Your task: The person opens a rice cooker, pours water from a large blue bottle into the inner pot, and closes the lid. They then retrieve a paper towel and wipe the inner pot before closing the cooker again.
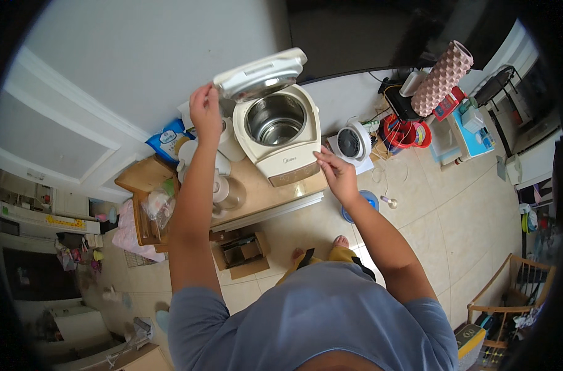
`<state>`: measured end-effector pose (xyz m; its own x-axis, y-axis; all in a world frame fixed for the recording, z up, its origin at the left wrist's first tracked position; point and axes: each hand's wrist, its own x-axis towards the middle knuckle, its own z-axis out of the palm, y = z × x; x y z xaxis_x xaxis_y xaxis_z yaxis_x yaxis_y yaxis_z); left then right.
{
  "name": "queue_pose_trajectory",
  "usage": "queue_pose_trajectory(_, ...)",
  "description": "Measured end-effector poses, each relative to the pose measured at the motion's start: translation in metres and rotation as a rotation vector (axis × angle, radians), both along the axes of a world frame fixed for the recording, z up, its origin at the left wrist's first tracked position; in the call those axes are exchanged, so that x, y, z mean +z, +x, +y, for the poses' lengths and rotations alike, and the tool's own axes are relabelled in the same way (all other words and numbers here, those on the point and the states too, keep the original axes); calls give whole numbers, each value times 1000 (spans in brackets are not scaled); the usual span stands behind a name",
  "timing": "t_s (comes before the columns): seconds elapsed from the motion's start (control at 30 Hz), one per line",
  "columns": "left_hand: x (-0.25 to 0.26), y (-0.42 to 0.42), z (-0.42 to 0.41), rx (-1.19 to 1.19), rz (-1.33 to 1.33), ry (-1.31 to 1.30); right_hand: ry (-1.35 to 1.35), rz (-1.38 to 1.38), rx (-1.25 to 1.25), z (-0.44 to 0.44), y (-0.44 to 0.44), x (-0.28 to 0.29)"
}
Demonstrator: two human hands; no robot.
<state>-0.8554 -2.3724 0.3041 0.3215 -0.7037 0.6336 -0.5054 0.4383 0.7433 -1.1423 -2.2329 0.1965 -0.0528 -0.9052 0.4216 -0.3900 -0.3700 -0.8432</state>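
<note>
A cream Midea electric hot-water pot stands on a wooden-topped cabinet against the wall. Its lid is raised and tilted back, and the bare steel inner pot shows from above, with a shiny bottom. Whether any water is in it, I cannot tell. My left hand grips the lid's left edge with the fingertips. At the pot's front right corner, the thumb and fingers of my right hand are against the rim beside the control panel.
Left of the pot stand a beige vacuum jug, other jugs and a blue packet. A wooden box holds plastic bags. To the right are a small white fan, a red bucket and a pink foam roller. An open carton lies below.
</note>
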Motion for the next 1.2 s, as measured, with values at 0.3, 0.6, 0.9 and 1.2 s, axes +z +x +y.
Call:
queue_pose_trajectory(0.3, -75, -26, 88, -205, 173, 132, 66, -84, 8, 4, 4, 10)
queue_pose_trajectory(0.6, -64, -34, 84, -117, 229, 79, 70, -140, 17, 3, 5, 2)
queue_pose_trajectory(0.9, 39, -5, -29, 118, -9, 112, 17, -6, 21, 2, -1, 12)
queue_pose_trajectory(1.2, 36, 20, -145, 149, -129, 201, -2, 66, 17, 0, -4, 11)
